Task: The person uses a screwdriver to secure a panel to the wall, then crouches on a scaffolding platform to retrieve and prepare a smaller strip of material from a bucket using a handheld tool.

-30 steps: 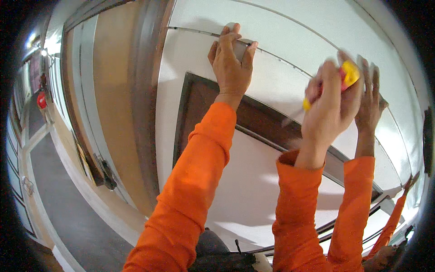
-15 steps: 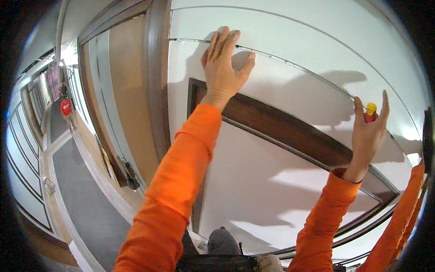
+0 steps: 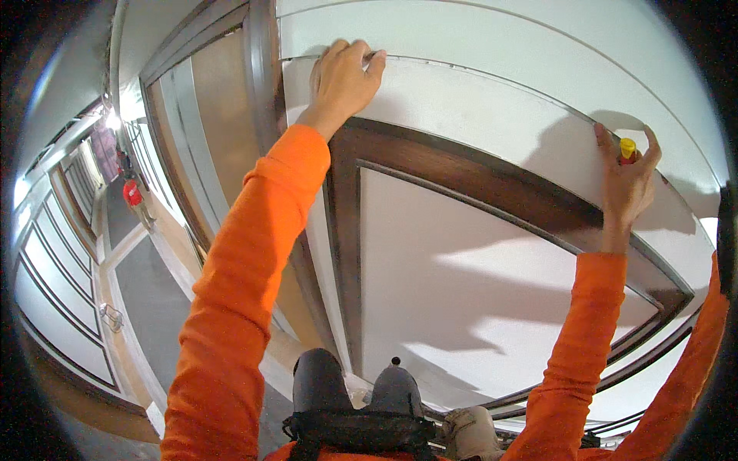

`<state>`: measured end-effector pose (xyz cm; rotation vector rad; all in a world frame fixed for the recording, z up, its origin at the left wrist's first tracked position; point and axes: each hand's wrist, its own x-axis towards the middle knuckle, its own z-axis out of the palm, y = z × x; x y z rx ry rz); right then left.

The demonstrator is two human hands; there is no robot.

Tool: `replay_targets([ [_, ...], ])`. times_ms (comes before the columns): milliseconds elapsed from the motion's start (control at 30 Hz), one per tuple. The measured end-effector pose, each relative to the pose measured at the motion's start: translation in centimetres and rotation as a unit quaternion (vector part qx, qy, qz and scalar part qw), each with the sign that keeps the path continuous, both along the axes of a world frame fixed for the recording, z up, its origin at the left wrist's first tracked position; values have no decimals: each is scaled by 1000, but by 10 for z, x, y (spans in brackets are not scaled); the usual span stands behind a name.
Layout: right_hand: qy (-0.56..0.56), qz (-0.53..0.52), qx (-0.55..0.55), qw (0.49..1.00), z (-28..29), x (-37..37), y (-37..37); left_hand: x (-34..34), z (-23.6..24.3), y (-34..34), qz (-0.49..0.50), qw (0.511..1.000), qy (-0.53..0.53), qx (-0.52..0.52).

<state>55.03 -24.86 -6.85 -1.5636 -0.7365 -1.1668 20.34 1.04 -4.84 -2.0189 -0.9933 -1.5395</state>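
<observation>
High on a white wall panel [image 3: 477, 100], my left hand [image 3: 344, 81] presses at the thin seam near the dark door-like frame. Its fingers are bent and the thumb is close to the forefinger; whatever lies between them is too small to make out. Farther right along the same seam, my right hand [image 3: 632, 180] is raised against the panel. Its fingers wrap a tool with a yellow-and-red handle [image 3: 628, 147], whose end pokes out between thumb and forefinger. The rest of that tool is hidden. Below both hands runs dark brown trim [image 3: 477, 175] around a white inset panel [image 3: 477, 269].
An orange sleeve [image 3: 684, 376], seemingly another person's, shows at the far right. On the left a corridor with a grey floor runner [image 3: 150, 284] leads away, where a person in red [image 3: 133, 194] stands. A brown-framed doorway [image 3: 223, 115] adjoins the panel.
My left hand has gone from spread fingers on the panel to bent fingers at the seam, farther left. My right forefinger has curled inward over the tool. The view has shifted.
</observation>
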Motion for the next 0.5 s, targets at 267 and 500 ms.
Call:
replay_targets([
  [267, 23, 37, -8, 999, 1, -5, -7, -2, 24, -13, -308, 828, -199, -424],
  [500, -4, 33, -22, 999, -5, 5, -4, -4, 33, 5, -72, 980, 68, -172],
])
